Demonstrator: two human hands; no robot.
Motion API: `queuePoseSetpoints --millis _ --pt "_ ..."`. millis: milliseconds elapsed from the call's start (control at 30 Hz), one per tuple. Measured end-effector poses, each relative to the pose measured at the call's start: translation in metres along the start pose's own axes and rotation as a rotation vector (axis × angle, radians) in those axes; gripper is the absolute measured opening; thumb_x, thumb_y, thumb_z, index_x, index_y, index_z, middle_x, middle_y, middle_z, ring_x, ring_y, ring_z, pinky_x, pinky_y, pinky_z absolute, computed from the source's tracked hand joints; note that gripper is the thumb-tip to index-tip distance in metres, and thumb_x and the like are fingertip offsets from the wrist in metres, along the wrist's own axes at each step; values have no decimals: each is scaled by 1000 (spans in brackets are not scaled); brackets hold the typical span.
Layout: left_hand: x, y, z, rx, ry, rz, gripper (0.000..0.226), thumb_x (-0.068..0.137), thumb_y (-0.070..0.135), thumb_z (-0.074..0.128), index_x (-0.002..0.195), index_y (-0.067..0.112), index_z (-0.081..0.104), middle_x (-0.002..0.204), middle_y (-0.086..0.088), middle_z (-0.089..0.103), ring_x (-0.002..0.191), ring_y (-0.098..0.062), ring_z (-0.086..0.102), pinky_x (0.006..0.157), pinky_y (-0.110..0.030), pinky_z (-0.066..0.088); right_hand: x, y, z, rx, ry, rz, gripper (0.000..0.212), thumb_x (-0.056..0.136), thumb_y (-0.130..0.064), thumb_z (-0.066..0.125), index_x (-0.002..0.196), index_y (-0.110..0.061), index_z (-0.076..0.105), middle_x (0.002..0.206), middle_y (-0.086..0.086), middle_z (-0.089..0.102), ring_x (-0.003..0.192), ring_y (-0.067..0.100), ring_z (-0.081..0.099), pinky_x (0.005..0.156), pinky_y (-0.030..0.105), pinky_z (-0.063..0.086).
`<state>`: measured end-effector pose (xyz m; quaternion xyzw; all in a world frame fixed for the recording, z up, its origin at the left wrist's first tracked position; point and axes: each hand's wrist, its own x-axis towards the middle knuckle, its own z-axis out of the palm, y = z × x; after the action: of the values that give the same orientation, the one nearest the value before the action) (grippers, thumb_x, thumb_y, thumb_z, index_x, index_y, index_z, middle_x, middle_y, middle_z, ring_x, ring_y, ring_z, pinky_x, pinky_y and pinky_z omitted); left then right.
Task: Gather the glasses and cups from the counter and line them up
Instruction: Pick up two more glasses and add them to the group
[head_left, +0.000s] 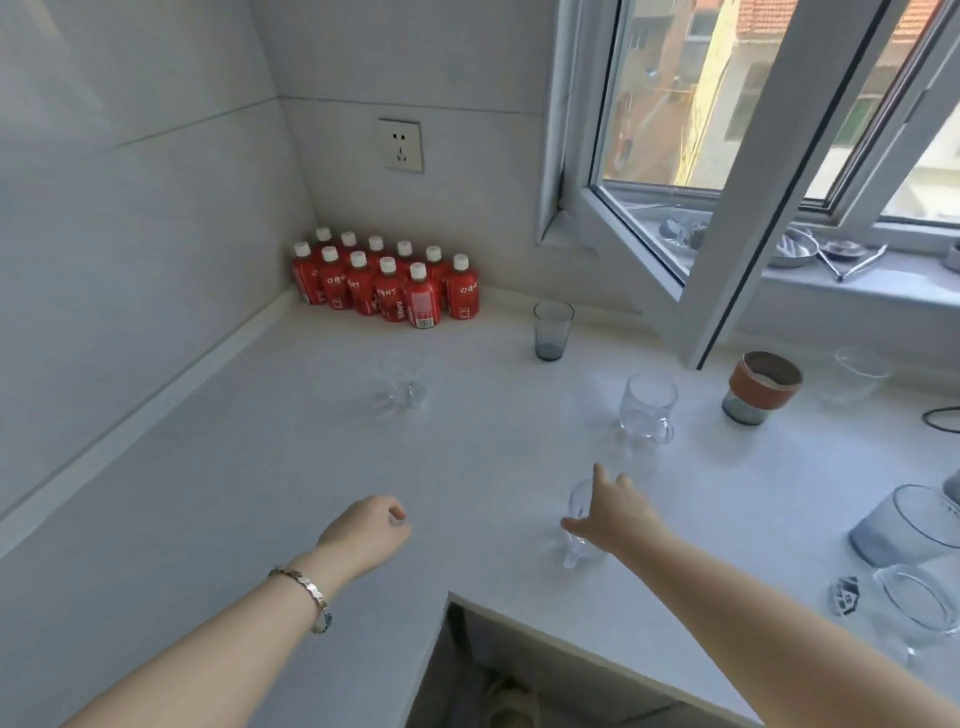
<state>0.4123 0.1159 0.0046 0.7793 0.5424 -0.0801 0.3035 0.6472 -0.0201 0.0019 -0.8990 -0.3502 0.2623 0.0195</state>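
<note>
My right hand (615, 512) reaches around the small clear cup (577, 519), fingers open, not yet gripping. I should close low on its body. My left hand (366, 535) is loosely curled, empty.

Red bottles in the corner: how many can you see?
12 red bottles, clustered in the counter's back corner below the wall socket: about five in the front row, seven behind. More may be hidden behind these.
</note>
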Motion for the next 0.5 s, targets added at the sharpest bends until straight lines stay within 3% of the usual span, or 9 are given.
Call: queuePoseSetpoints --millis 100,233,400,500 --pt "52 8 -19 -25 3 16 14 86 24 52 96 20 61 115 -5 67 104 -24 62 90 -29 49 22 -3 -8 -53 -93 -6 66 72 -45 68 125 -14 43 124 9 49 111 29 57 82 29 45" --pt "114 20 -46 -33 84 16 33 89 23 51 120 15 56 126 -7 60 115 -25 58 95 -32 46 49 -15 -30 -59 -151 -26 73 70 -45 70 132 -21 41 128 4 49 114 23 56 88 29 45" --pt "180 43 -81 -143 304 5 83 79 39 66 144 12 23 147 -13 29 134 -33 36 104 -44 39 85 -54 -63 -65 -61 -126 75 71 -48 69 135 -24 37 126 0 50 110 21 58 86 28 45" --pt "221 50 -89 -103 250 -15 104 72 47 71 148 14 7 155 -10 14 139 -33 27 109 -46 33 106 -75 -75 -18 9 -179 76 72 -49 69 137 -26 36 131 -2 49 113 21 57 86 26 45"
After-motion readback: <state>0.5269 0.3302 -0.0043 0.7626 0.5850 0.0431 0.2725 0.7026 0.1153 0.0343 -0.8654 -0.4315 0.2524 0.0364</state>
